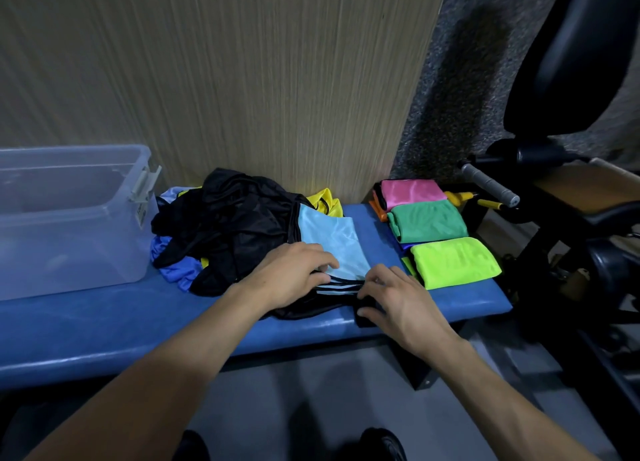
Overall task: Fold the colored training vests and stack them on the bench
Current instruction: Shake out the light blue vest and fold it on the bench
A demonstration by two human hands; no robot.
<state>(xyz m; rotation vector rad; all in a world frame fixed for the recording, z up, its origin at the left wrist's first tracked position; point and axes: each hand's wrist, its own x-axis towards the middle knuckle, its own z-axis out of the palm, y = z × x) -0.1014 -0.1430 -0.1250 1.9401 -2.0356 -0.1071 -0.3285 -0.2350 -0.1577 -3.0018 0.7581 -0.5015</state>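
Observation:
A light blue vest (334,244) with black trim lies on the blue bench (104,325), partly over a heap of unfolded vests (225,232), mostly black with blue and yellow showing. My left hand (294,273) presses flat on the light blue vest's near edge. My right hand (394,301) grips its black-trimmed straps at the bench's front. Folded vests sit at the bench's right end: pink (412,188), green (427,221) and neon yellow-green (453,263), with orange and blue edges beneath.
A clear plastic bin (69,218) stands on the bench's left end. A wood-grain wall panel (242,79) rises behind. Black gym equipment (571,201) with a grey handle crowds the right side. My shoes show on the grey floor below.

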